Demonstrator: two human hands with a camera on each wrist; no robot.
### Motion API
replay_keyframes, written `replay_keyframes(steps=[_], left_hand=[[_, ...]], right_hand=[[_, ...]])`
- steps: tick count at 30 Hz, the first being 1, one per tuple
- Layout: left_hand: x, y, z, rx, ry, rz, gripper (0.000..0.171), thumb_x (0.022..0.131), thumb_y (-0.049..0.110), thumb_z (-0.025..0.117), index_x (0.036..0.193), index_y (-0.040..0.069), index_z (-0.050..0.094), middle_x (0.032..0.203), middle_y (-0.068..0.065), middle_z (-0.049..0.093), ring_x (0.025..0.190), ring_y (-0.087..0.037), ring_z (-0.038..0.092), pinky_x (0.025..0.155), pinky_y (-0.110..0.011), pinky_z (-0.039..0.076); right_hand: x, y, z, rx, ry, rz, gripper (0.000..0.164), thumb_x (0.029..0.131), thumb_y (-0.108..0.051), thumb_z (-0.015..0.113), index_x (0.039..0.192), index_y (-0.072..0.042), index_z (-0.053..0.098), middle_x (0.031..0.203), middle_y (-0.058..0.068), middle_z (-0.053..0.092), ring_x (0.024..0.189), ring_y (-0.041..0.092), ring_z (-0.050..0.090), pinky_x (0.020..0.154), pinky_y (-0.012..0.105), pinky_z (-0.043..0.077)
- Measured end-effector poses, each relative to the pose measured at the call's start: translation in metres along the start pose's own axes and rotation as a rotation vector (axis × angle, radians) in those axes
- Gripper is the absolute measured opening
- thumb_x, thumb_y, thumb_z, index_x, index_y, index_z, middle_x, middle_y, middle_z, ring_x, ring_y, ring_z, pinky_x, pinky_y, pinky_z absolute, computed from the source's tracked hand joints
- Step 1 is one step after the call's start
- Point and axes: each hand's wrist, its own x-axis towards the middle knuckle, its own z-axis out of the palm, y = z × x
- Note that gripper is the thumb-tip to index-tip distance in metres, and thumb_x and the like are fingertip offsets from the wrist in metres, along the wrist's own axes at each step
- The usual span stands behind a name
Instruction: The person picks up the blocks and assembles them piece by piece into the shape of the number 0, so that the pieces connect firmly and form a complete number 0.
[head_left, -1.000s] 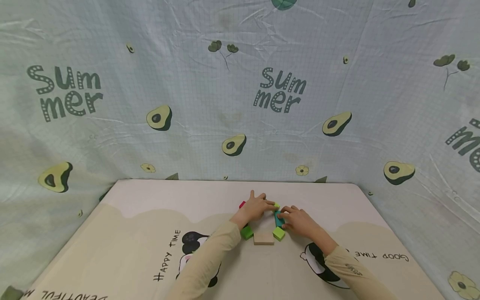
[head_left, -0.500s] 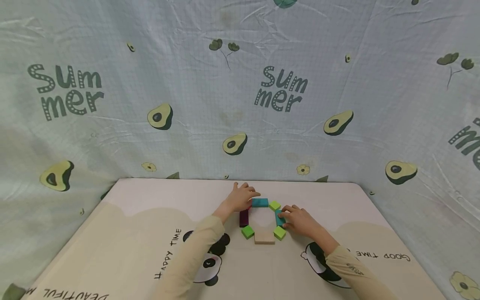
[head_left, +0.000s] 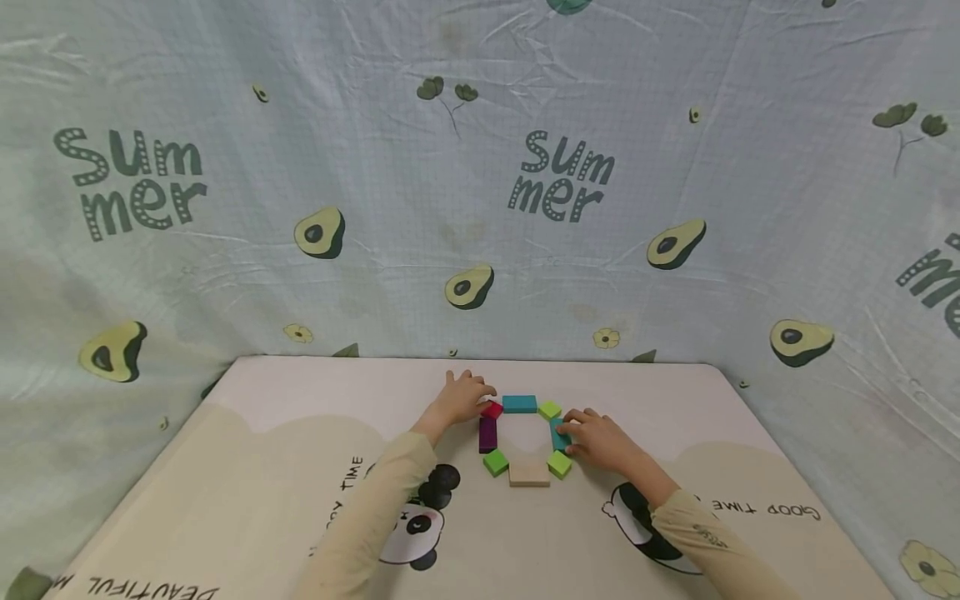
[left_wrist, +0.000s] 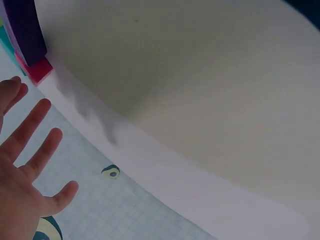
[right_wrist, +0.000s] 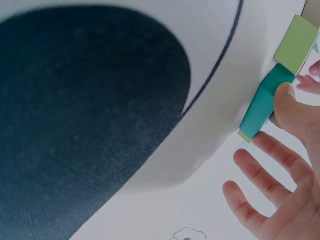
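Observation:
Small coloured toy blocks form a ring on the table. At its back left corner is a red block (head_left: pixel 492 410), with my left hand (head_left: pixel 459 398) beside it, fingertips right at its edge. The left wrist view shows that hand (left_wrist: pixel 30 165) with fingers spread, near the red block (left_wrist: pixel 40 71) and a purple block (left_wrist: pixel 24 30). My right hand (head_left: pixel 596 437) holds the teal block (head_left: pixel 559 435) on the ring's right side. In the right wrist view, its thumb lies against the teal block (right_wrist: pixel 264 100), the index fingertip at the block's end, other fingers extended.
Another teal block (head_left: pixel 519 405) lies at the ring's back. Light green blocks (head_left: pixel 550 410) (head_left: pixel 558 465), a green block (head_left: pixel 496 462) and a plain wooden block (head_left: pixel 528 475) make up the rest. Behind the printed table (head_left: pixel 300 467) hangs an avocado-patterned curtain (head_left: pixel 390 192).
My left hand has moved left from over the ring's back to outside the red block, uncovering the back teal, purple and red blocks. My right hand has stayed at the teal block.

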Motion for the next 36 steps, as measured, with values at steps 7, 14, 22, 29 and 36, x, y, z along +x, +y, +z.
replay_keyframes(steps=[7,14,22,29,36], left_hand=[[-0.0017,0.0004,0.0037,0.003,-0.017,0.013,0.017,0.085,0.02,0.059,0.1,0.022,0.068,0.096,-0.004,0.064,0.094,-0.027,0.052,0.085,-0.06,0.033],[-0.001,0.0028,0.0052,-0.008,-0.02,0.02,0.018,0.084,0.018,0.06,0.099,0.022,0.068,0.093,-0.004,0.064,0.091,-0.026,0.052,0.083,-0.058,0.034],[0.0002,0.0026,0.0064,-0.003,-0.017,0.027,0.019,0.084,0.02,0.059,0.1,0.025,0.068,0.092,-0.003,0.063,0.09,-0.024,0.051,0.081,-0.054,0.035],[-0.0001,0.0026,0.0083,0.007,-0.025,0.034,0.021,0.086,0.02,0.058,0.104,0.027,0.066,0.096,-0.002,0.064,0.092,-0.023,0.052,0.082,-0.053,0.035],[0.0007,0.0032,0.0086,0.007,-0.024,0.028,0.023,0.086,0.02,0.058,0.108,0.025,0.064,0.1,-0.002,0.064,0.095,-0.024,0.053,0.084,-0.055,0.035]], right_hand=[[0.0005,0.0008,0.0004,0.001,0.012,-0.015,0.033,0.078,-0.027,0.064,0.108,-0.013,0.063,0.107,0.007,0.057,0.091,0.024,0.053,0.063,0.036,0.045],[0.0005,0.0014,0.0019,-0.013,0.024,-0.021,0.032,0.078,-0.027,0.065,0.106,-0.013,0.063,0.106,0.007,0.057,0.09,0.023,0.053,0.062,0.035,0.045],[0.0012,0.0012,0.0027,-0.009,0.014,-0.006,0.032,0.078,-0.028,0.064,0.106,-0.013,0.064,0.105,0.006,0.057,0.09,0.022,0.052,0.063,0.035,0.045],[0.0021,0.0013,0.0038,-0.003,0.007,0.005,0.032,0.078,-0.028,0.064,0.106,-0.013,0.064,0.106,0.006,0.057,0.091,0.023,0.053,0.063,0.036,0.045],[0.0023,0.0017,0.0049,-0.013,0.007,0.011,0.032,0.078,-0.027,0.064,0.107,-0.014,0.064,0.106,0.006,0.057,0.091,0.022,0.052,0.064,0.036,0.045]])
